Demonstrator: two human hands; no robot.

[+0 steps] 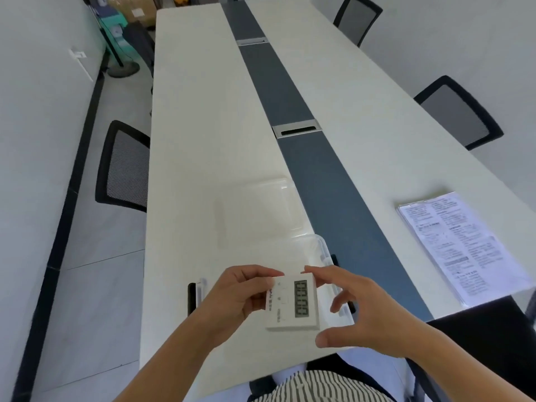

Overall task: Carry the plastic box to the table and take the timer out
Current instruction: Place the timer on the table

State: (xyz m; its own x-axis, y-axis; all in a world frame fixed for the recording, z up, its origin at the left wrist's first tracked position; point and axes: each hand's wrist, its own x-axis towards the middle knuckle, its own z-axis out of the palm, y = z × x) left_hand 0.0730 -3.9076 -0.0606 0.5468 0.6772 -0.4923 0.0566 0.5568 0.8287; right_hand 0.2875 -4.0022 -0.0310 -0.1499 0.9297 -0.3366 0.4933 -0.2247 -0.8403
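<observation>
A white digital timer [293, 303] with a dark display reading zeros is held above the clear plastic box [314, 250], which sits open on the near end of the white table [203, 140]. My left hand [237, 297] grips the timer's left edge. To the timer's right, my right hand [356, 311] has its fingers spread, and its forefinger tip touches the timer's top right corner. The box's clear lid [255, 207] lies flat on the table just beyond the box. Black latches show at the box's left and right sides.
A stack of printed papers [461, 245] lies on the right half of the table. A dark grey strip [290, 105] with cable hatches runs down the middle. Black mesh chairs stand at the left [121, 166] and right [455, 111]. Boxes sit at the far left corner.
</observation>
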